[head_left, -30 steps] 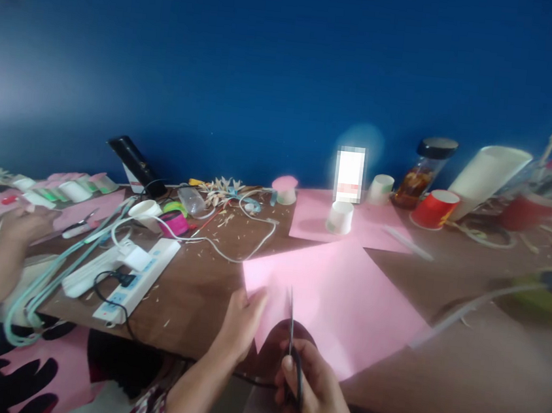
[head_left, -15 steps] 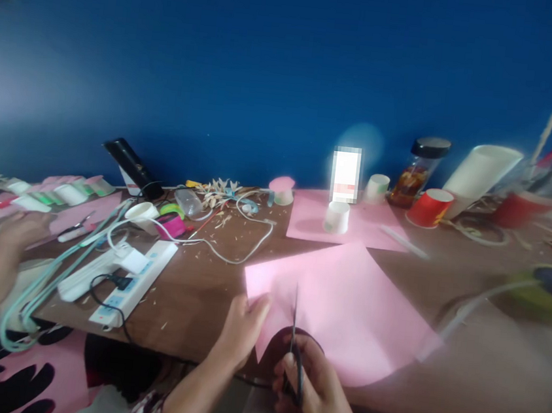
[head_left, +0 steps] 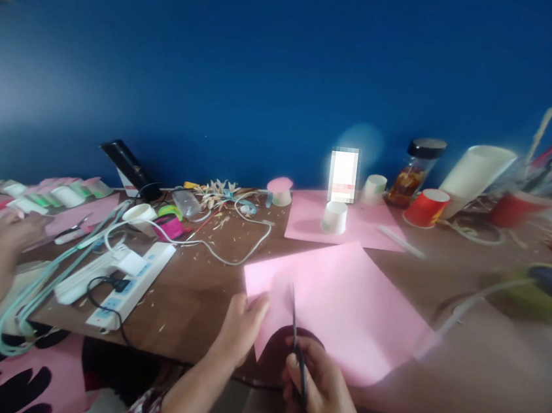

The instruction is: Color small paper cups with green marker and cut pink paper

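Observation:
A pink sheet of paper (head_left: 344, 306) lies at the near edge of the brown table (head_left: 198, 290). My left hand (head_left: 238, 324) pinches its left corner, fingers closed on the paper. My right hand (head_left: 322, 395) grips black scissors (head_left: 296, 337), whose blades point away from me into the sheet's near edge. A curved notch shows in the paper just in front of my right hand.
Another person's hand (head_left: 11, 234) rests at the far left. White power strips (head_left: 121, 275) and cables (head_left: 232, 248) lie left of the sheet. Behind it are a second pink sheet (head_left: 377, 227), small white cups (head_left: 334, 217), a red cup (head_left: 426, 207), a jar (head_left: 415, 175) and a blue wall (head_left: 271, 68).
The scissors' blades have shifted slightly against the sheet and my right hand has moved a little to the right. The other person's hand has drifted slightly left.

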Available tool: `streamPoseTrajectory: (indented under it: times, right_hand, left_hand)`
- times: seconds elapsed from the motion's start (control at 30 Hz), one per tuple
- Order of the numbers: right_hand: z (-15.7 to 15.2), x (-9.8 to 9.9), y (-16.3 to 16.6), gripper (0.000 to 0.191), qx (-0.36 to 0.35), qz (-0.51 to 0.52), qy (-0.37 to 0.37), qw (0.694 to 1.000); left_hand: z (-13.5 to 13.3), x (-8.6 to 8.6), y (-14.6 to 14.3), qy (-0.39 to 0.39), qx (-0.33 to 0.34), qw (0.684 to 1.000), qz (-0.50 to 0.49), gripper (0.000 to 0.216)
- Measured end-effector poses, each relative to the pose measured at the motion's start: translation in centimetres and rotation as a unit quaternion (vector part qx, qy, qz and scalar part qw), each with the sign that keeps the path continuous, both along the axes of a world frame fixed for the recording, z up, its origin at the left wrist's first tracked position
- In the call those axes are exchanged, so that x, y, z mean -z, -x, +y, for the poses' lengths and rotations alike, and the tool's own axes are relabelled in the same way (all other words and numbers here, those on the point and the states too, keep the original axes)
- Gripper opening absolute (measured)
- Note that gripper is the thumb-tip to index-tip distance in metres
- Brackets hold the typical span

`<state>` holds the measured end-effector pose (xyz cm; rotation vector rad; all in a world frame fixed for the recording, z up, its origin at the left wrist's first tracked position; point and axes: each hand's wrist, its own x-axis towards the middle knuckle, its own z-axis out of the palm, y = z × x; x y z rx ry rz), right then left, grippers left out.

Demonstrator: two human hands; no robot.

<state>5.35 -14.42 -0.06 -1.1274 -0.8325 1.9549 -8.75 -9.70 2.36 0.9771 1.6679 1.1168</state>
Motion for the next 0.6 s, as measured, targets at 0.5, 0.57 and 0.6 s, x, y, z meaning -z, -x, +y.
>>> streamPoseTrajectory:
  times: [0.5,0.57,0.6]
  right_hand:
    - [0.3,0.2,-0.4,0.066,-0.006,-0.006,0.007,1.0]
    - [0.4,-0.1,-0.6,0.064,-0.01,-0.004,0.002,1.0]
    - [0.4,-0.2,-0.7,0.063,-0.014,-0.002,-0.001,1.0]
  left_hand:
    - [0.0,-0.7,0.5,0.016,0.025,0.999,-0.016,0.032]
    - [0.0,-0.8,0.6,0.019,0.024,0.999,-0.025,0.031]
    - [0.0,-0.7,0.6,0.02,0.021,0.999,-0.025,0.031]
